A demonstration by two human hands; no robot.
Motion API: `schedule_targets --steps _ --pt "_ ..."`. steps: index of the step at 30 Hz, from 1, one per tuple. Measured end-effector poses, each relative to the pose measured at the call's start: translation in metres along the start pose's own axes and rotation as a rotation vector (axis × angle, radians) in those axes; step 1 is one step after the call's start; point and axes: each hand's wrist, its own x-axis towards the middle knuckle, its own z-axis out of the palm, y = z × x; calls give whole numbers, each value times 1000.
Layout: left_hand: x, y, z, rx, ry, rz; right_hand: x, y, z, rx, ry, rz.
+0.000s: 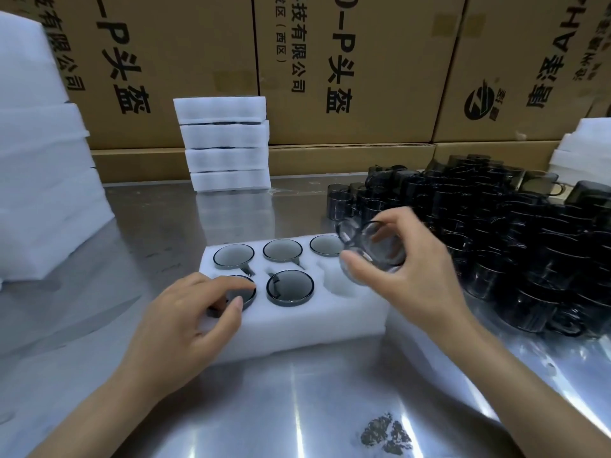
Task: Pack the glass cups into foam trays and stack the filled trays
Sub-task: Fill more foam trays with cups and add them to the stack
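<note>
Cardboard boxes printed with black characters wall off the far edge of the steel counter. Big blocks of white foam stand at the left edge; more foam sits at the far right corner.

A crowd of dark glass cups fills the right side of the counter, within short reach, probably the supply. Four filled trays are stacked at the far edge, middle, out of the working zone.

The open foam tray lies near the front edge, centre. Five of six pockets hold cups; the empty pocket is front right.

Left hand: fingers bent, tips pressing on the front-left cup, likely seating it and steadying the tray. No full grasp visible.

Right hand: fingers and thumb curled round a tilted cup, held just above the empty pocket, blurred by motion. Judged step: last cup of this tray going in; stacking follows.

Counter surface reflective, streaked with glare; a dull scuffed patch near the front edge.
</note>
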Motion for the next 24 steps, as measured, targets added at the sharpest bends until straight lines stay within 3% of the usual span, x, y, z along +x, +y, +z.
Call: schedule_targets --steps 6,21,24 --pt "0 0 0 -11 -3 -25 5 -8 20 -213 -232 46" --pt "0 2 -1 -18 -15 -48 2 -4 21 -323 -335 61" --pt "0 4 -4 -1 -2 -9 -1 -1 14 -228 -314 60"
